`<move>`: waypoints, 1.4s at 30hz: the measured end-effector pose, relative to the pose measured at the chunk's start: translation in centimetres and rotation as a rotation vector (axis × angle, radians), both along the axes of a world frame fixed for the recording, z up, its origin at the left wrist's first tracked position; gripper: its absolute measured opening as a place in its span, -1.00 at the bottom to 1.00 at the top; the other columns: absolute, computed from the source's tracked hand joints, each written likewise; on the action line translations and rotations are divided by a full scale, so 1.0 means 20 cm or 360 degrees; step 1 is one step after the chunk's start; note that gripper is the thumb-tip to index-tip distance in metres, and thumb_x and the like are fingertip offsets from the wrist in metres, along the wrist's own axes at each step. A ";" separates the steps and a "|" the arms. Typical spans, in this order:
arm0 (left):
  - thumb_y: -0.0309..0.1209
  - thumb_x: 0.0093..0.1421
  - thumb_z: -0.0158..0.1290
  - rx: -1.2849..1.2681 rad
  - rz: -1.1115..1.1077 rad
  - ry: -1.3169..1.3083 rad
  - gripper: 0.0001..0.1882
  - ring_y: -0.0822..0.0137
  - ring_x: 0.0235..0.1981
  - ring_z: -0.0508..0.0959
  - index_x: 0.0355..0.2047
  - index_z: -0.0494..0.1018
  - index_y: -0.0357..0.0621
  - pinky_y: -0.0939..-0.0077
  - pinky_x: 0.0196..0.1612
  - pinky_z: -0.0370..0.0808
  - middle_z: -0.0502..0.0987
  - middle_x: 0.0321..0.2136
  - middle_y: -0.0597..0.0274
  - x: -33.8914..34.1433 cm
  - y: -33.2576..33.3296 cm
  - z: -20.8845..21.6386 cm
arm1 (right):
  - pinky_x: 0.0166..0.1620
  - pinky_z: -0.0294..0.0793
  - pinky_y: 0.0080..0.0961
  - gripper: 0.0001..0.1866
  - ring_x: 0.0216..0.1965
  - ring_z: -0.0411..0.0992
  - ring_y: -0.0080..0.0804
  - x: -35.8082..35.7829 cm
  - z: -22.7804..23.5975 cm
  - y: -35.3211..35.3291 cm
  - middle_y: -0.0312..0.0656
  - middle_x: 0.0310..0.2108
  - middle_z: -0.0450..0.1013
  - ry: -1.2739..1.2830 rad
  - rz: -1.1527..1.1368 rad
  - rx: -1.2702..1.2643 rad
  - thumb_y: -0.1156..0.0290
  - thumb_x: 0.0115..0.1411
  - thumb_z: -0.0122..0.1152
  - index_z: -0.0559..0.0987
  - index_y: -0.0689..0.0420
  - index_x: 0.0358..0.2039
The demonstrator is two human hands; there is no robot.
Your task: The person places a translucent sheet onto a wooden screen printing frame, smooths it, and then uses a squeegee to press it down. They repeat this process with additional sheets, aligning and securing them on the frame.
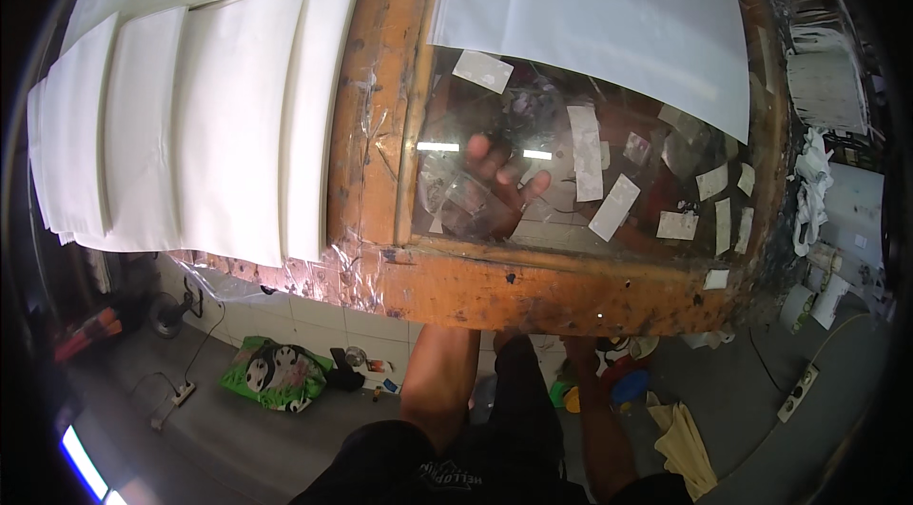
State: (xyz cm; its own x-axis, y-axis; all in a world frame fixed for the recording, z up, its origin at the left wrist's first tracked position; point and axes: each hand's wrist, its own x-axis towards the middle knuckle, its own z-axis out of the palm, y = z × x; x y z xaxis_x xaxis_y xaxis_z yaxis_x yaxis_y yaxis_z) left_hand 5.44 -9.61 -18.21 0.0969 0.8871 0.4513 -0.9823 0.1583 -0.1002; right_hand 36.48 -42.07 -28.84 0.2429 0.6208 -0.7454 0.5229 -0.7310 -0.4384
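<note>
My left forearm (442,377) reaches under the front edge of a worn wooden table. Through the glass panel (542,234) set in the tabletop, my left hand (499,177) shows dimly, fingertips up and apart, with nothing that I can make out held in them. Crumpled clear plastic (466,205) lies beside it. My right forearm (609,438) rises toward the same edge farther right; its hand is mostly hidden below the wood. A large white sheet (590,20) covers the far part of the glass. Several pale paper strips (587,153) are scattered over the panel.
Overlapping stacks of white sheets (233,115) cover the table's left side, up to the wooden frame (366,125). Beneath, on the floor, are a green bag (276,374), power strips (797,393) with cords, and cream cloth (685,448). Crumpled white material (813,186) hangs at the right.
</note>
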 end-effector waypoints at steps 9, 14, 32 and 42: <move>-0.18 0.41 0.07 -0.0545 0.0115 -0.0041 -0.63 0.23 0.16 0.47 0.16 0.44 0.06 -0.13 0.46 0.23 0.46 0.13 0.32 0.04 -0.19 0.09 | -0.30 0.57 -0.45 -0.81 -0.39 0.59 -0.44 -0.17 0.38 0.02 -0.17 -0.36 0.61 0.0185 -0.0134 0.0168 0.38 0.22 0.36 0.66 0.20 -0.21; -0.25 0.39 0.09 -0.0982 0.0221 0.0152 -0.65 0.26 0.09 0.51 0.13 0.44 -0.03 0.03 0.34 0.33 0.51 0.06 0.26 0.06 -0.38 0.03 | -0.25 0.59 -0.41 -0.87 -0.36 0.64 -0.32 -0.14 0.53 -0.01 -0.14 -0.39 0.63 -0.0124 0.0261 0.0536 0.38 0.19 0.36 0.70 0.16 -0.32; -0.48 0.29 0.20 -0.0424 -0.0124 0.3133 -0.93 0.45 -0.28 0.63 -0.24 0.58 -0.19 0.48 -0.19 0.58 0.66 -0.29 0.28 -0.28 -0.88 1.16 | -0.07 0.52 -0.47 -0.84 -0.22 0.56 -0.55 0.03 1.86 0.64 -0.24 -0.28 0.64 0.0251 -0.0229 0.0487 0.50 0.14 0.44 0.72 0.17 -0.23; -0.48 0.25 0.21 0.0069 0.1293 0.4060 -0.81 0.17 -0.30 0.61 -0.14 0.57 -0.26 0.33 -0.28 0.53 0.63 -0.25 -0.01 -0.36 -0.11 1.08 | -0.04 0.50 -0.55 -0.86 -0.14 0.53 -0.54 0.16 2.07 1.21 -0.23 -0.22 0.62 0.0598 -0.0684 0.1338 0.60 0.15 0.38 0.68 0.19 -0.25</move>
State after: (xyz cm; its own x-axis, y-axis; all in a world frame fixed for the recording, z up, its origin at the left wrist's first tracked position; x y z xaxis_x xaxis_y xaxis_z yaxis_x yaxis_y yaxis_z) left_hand -1.77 -11.82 3.40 0.0156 0.9918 0.1268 0.8173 -0.0857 0.5698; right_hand 39.68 -17.79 12.50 0.4089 0.8943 -0.1816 0.0110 -0.2038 -0.9789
